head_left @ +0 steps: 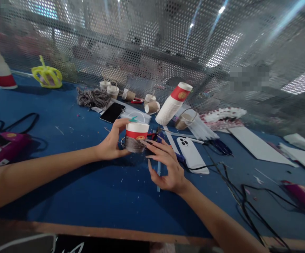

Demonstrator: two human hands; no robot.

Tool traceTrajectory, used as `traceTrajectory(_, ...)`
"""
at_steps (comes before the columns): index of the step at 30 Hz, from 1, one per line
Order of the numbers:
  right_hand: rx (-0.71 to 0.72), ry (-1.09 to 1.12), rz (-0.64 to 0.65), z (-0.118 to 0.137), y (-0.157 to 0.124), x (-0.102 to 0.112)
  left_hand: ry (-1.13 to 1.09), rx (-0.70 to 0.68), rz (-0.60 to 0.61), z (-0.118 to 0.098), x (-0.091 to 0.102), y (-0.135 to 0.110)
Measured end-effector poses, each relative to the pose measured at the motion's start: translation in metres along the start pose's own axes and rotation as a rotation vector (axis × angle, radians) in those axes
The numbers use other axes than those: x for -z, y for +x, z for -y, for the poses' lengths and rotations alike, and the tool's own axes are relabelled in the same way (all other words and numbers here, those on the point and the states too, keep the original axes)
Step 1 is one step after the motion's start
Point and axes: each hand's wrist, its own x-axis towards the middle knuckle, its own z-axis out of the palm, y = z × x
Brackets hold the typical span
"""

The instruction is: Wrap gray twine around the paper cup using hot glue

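Note:
A red and white paper cup [137, 130] is held above the blue table, its lower part wrapped in grey-brown yarn [133, 145]. My left hand [112, 140] grips the cup from the left side, thumb low and fingers near the rim. On the right, my right hand [166, 163] has its fingers spread, the fingertips touching or very near the wrapped yarn. No object shows in its palm. A small teal piece [133, 119] and a thin pale loop stand at the cup's rim. The cup's far side is hidden.
Behind the cup lie a dark phone [112, 112] and a bundle of grey yarn [93, 97]. A tilted stack of paper cups [172, 105] stands beyond. To the right are a white phone [192, 155], black cables [228, 179] and a purple glue gun [302, 195]; another purple tool [8, 146] lies left.

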Motion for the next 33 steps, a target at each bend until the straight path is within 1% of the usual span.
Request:
traceTrajectory(4,0.025,0.031,-0.005,0.0,0.0,0.001,0.011,0.027,-0.016,0.001,0.0,-0.002)
traceTrajectory(9,0.048,0.071,0.014,0.001,0.0,0.005,-0.013,0.103,-0.09,0.006,-0.001,-0.007)
traceTrajectory(13,0.057,0.153,-0.009,0.001,-0.003,0.006,-0.053,0.136,-0.137,0.009,-0.002,-0.009)
traceTrajectory(15,0.007,0.177,-0.022,0.0,-0.004,0.006,-0.077,0.128,-0.128,0.008,-0.002,-0.008)
traceTrajectory(18,-0.164,0.247,0.009,-0.001,-0.006,0.003,-0.085,0.104,-0.092,0.006,-0.001,-0.007)
traceTrajectory(20,-0.31,0.359,0.059,-0.001,-0.008,-0.001,-0.065,0.086,-0.101,0.005,-0.001,-0.006)
traceTrajectory(22,-0.432,0.521,0.096,-0.002,-0.009,-0.004,-0.041,0.082,-0.118,0.004,-0.001,-0.006)
traceTrajectory(24,-0.514,0.649,0.125,-0.003,-0.009,-0.006,-0.021,0.097,-0.136,0.004,-0.001,-0.006)
traceTrajectory(25,-0.544,0.678,0.142,-0.004,-0.009,-0.007,-0.012,0.111,-0.145,0.005,-0.002,-0.006)
traceTrajectory(27,-0.576,0.661,0.141,-0.005,-0.008,-0.005,-0.008,0.128,-0.163,0.007,-0.003,-0.007)
traceTrajectory(30,-0.59,0.577,0.124,-0.005,-0.005,0.0,-0.023,0.14,-0.181,0.01,-0.004,-0.008)
traceTrajectory(32,-0.553,0.512,0.13,-0.006,-0.003,0.005,-0.025,0.154,-0.184,0.012,-0.004,-0.008)
traceTrajectory(33,-0.507,0.453,0.133,-0.006,-0.003,0.007,-0.017,0.163,-0.184,0.012,-0.004,-0.008)
